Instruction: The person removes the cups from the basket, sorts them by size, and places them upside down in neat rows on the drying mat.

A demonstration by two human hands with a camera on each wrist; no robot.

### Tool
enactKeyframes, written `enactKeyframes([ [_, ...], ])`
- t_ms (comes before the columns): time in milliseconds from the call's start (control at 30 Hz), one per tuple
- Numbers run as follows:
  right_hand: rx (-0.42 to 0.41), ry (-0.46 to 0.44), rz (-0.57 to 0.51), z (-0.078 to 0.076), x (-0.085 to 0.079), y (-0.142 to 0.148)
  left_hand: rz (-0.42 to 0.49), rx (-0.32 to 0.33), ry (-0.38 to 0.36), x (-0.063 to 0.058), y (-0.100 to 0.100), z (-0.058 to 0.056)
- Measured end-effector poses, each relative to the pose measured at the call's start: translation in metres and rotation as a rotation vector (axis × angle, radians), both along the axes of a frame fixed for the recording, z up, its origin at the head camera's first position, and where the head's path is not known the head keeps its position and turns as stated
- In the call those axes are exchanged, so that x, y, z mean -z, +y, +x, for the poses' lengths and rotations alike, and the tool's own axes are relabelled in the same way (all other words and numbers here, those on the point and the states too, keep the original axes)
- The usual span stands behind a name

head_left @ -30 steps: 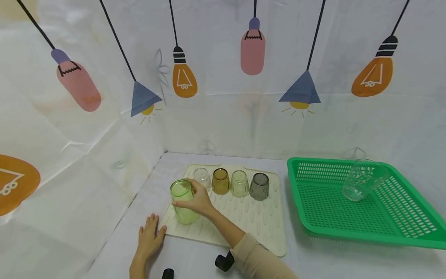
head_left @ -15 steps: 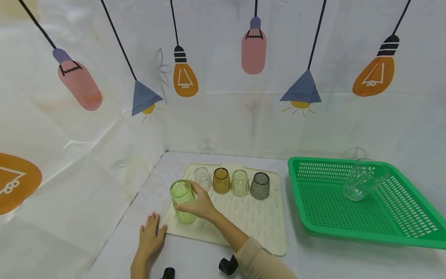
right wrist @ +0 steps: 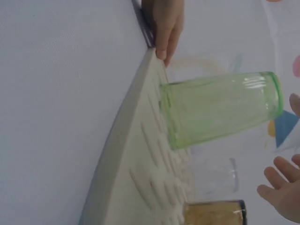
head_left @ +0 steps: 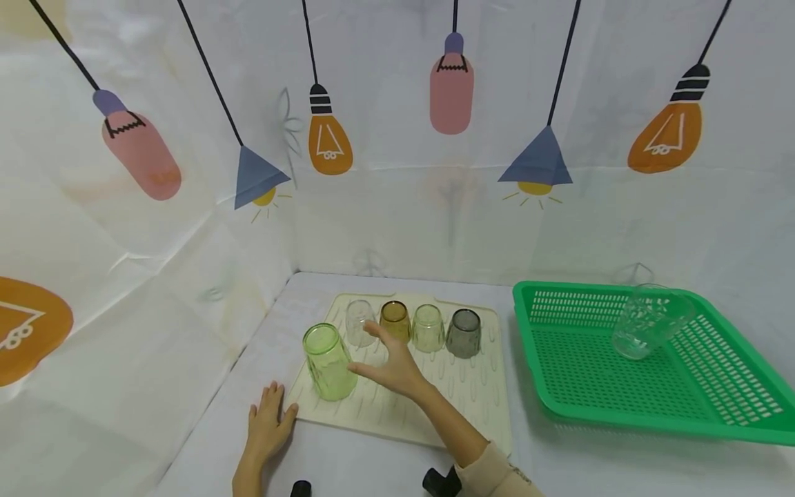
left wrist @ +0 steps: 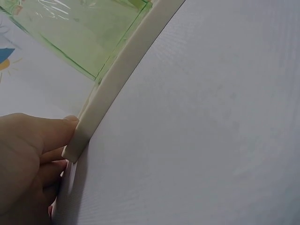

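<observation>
A tall light-green glass (head_left: 329, 366) stands upside down on the front left of a cream drying mat (head_left: 428, 407). My right hand (head_left: 394, 366) is just right of it, thumb and fingers spread apart, holding nothing. In the right wrist view a gap separates the green glass (right wrist: 220, 108) from the right fingers (right wrist: 281, 180). My left hand (head_left: 267, 424) lies on the table beside the mat's front left corner, fingers extended. Its thumb (left wrist: 58, 133) touches the mat's corner in the left wrist view; the other fingers are partly hidden.
Along the mat's back stand a clear glass (head_left: 359, 321), an amber glass (head_left: 395, 317), a pale green glass (head_left: 428, 328) and a grey glass (head_left: 464, 335). A green basket (head_left: 540, 386) at right holds a tilted clear glass (head_left: 646, 321). Printed fabric hangs behind.
My right hand has let go of the tall green glass and moved away to the right. The glass stays standing on the mat. The left hand keeps its place.
</observation>
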State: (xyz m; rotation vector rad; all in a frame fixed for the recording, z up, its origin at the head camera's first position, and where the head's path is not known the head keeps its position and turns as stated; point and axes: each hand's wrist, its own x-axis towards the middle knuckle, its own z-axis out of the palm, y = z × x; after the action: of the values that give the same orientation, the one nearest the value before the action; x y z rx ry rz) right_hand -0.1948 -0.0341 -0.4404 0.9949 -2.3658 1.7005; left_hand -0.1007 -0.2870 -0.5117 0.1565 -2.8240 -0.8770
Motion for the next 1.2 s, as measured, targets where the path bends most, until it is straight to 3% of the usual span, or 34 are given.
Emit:
enactKeyframes([
  [333,0.176,0.091,-0.023,0.013,-0.021,0.075,-0.013,0.003,0.014,0.003,0.001,0.0],
  [433,0.234,0.165,-0.007,0.016,-0.024,0.099,-0.014,0.008,0.028,0.005,0.001,-0.001],
  [533,0.292,0.239,-0.012,0.026,-0.04,0.119,-0.014,0.011,0.03,0.003,0.001,0.0],
  [667,0.372,0.305,-0.039,0.028,-0.047,0.149,-0.012,0.011,0.011,0.0,0.001,0.0],
  [733,0.413,0.329,-0.032,0.023,-0.04,0.166,-0.01,0.01,-0.002,-0.001,0.002,0.0],
  [933,0.496,0.315,-0.01,0.021,-0.034,0.217,-0.004,0.011,-0.02,-0.002,0.002,0.002],
  [1200,0.628,0.209,0.093,0.026,-0.02,0.282,-0.007,0.014,-0.034,-0.003,0.002,0.0],
])
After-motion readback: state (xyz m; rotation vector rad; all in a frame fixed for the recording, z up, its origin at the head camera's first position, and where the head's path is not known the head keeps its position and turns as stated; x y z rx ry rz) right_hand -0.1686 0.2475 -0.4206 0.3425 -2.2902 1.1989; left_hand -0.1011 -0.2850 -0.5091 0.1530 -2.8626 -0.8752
